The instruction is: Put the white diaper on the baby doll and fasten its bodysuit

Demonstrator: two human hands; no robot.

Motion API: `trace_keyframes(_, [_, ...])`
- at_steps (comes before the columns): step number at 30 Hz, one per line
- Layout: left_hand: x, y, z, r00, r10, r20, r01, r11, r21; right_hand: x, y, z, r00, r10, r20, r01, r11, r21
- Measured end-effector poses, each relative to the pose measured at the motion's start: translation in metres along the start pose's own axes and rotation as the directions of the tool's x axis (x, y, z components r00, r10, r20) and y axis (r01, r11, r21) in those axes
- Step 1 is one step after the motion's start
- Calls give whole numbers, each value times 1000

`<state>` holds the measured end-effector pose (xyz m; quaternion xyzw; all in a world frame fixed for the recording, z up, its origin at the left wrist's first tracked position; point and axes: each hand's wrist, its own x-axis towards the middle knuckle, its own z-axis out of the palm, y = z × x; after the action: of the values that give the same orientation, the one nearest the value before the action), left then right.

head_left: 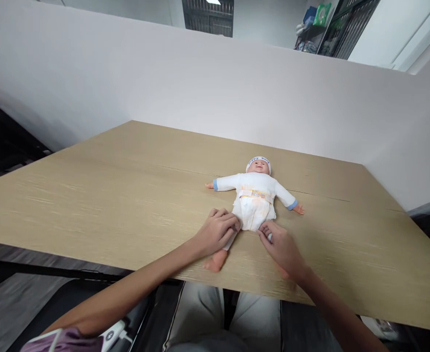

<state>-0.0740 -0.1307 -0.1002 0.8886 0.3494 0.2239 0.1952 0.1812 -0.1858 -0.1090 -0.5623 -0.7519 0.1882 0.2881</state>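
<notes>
A baby doll (258, 166) lies on its back on the table, its head away from me and its arms spread. It wears a white top (251, 181) with blue cuffs, a white cap with dark lettering, and a white diaper (253, 212) with a patterned waistband. At the diaper's left leg edge, my left hand (220, 229) has its fingers closed together, pinching the edge. My right hand (278, 243) pinches the diaper's right leg edge between thumb and fingers. Below my left hand one bare doll foot shows; the other leg is mostly hidden behind my right hand.
The wooden table (108, 186) reaches wide to both sides, and its near edge runs just above my lap. A white partition wall (200, 83) stands behind it. Black chairs or bags are at the far left and right. Shelves (312, 32) show beyond the partition.
</notes>
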Motion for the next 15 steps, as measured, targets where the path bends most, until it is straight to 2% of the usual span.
trace_keyframes(4, [19, -2, 10, 997, -51, -57, 57, 990, 126, 13, 10, 1, 998, 25, -54, -27, 999, -21])
trace_keyframes(8, [34, -6, 18, 992, -95, -77, 100, 992, 72, 19, 6, 6, 998, -3, -61, 3, 1000, -4])
trace_keyframes(12, [36, -12, 23, 994, -80, -78, 82, 996, 30, 16, 7, 16, 989, -48, -141, 33, 994, -103])
trace_keyframes(15, [34, -15, 26, 990, -62, -126, 62, 998, -3, 12, 10, 23, 973, -100, -210, 67, 985, -157])
